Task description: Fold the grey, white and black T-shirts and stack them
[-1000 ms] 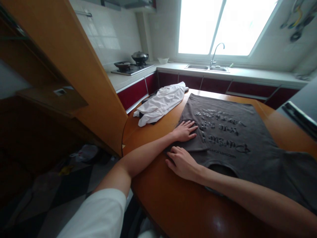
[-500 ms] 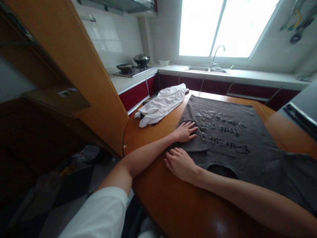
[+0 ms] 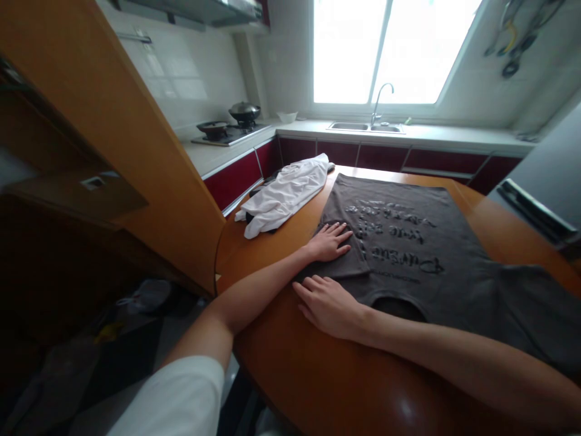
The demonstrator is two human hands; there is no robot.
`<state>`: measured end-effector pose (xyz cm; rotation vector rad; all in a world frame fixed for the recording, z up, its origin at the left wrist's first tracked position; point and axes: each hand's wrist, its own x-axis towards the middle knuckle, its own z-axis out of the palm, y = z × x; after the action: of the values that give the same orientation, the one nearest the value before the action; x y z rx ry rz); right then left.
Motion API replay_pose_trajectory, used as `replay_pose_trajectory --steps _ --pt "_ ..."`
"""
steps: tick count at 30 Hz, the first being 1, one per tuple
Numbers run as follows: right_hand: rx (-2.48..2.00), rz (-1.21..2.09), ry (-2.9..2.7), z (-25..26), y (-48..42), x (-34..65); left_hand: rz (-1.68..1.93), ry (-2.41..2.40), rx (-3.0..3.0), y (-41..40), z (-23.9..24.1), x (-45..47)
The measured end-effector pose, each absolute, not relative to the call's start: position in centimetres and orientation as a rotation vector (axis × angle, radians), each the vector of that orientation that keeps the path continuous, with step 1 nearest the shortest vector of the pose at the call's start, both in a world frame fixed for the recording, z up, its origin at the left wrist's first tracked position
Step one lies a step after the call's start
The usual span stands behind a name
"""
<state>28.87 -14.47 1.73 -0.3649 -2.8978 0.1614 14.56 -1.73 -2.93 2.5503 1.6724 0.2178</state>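
A dark grey T-shirt (image 3: 399,230) with raised black lettering lies spread on the wooden table, its neckline (image 3: 399,307) toward me. My left hand (image 3: 330,242) rests flat on the sleeve at the shirt's left, fingers spread. Closer to me, my right hand (image 3: 329,303) lies along the near edge of that same sleeve, palm down. Its fingers are slightly bent and a little apart, with the tips touching the cloth edge. No cloth shows pinched in either hand.
A crumpled white garment (image 3: 285,194) lies over dark cloth at the table's (image 3: 272,363) far left. Behind are a stove with pans (image 3: 244,112) and a sink (image 3: 349,126). A wooden panel (image 3: 149,121) stands at the left, a fridge (image 3: 558,175) at the right.
The whole view has shifted, so things appear farther left. My right hand's fingers have straightened a little at the sleeve edge. My left hand stays flat on the sleeve.
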Motion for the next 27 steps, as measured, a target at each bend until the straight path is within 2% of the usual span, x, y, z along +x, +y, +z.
replay_pose_trajectory --steps 5,12,18,27 --pt "-0.557 0.291 -2.746 3.2 -10.8 33.7 0.226 1.664 2.561 -1.4 -3.1 14.4" --pt "-0.886 0.205 -2.654 -0.4 -5.6 39.9 0.226 1.675 2.538 -1.1 -3.1 14.2" --pt "-0.866 0.216 -2.595 -1.7 -5.3 40.4 0.185 1.681 2.563 -1.3 -2.8 14.2" --pt "-0.829 -0.039 -2.642 -0.1 -5.7 40.6 0.204 1.721 2.611 -1.6 -2.2 14.4"
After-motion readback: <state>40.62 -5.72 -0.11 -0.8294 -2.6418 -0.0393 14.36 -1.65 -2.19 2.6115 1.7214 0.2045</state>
